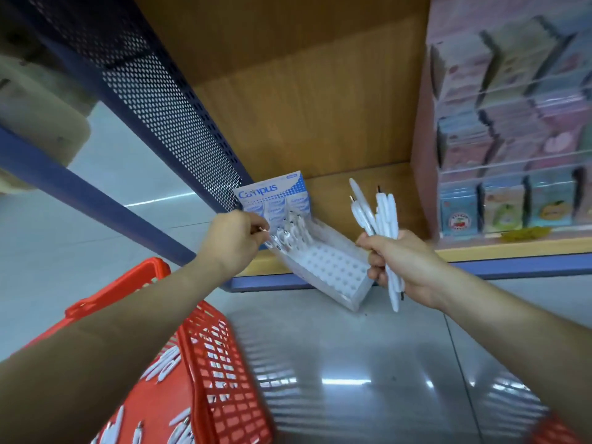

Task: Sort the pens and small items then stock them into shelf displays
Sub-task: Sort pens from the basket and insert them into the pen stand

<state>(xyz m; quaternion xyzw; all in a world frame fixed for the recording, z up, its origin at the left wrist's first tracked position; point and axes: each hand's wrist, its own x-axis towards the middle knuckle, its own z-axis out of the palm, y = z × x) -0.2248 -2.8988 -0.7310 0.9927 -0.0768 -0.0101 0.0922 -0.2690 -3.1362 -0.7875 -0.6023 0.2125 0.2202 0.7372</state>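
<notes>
A white Campus pen display [333, 270] with a grid of holes sits tilted on the front edge of the wooden shelf [339, 190]. Several white pens [290, 235] stand in its back rows. My left hand [234, 238] pinches one white pen at the display's back left corner. My right hand [400, 264] grips a bundle of several white pens [381, 216], tips up, just right of the display. A red basket [217, 363] at lower left holds more loose white pens [166, 363].
A blue perforated metal panel [153, 91] bounds the shelf on the left. A clear rack of small colourful notebooks [512, 139] fills the shelf's right side. Glossy grey floor tiles [352, 363] lie below, and a second red object [557, 431] shows at the bottom right corner.
</notes>
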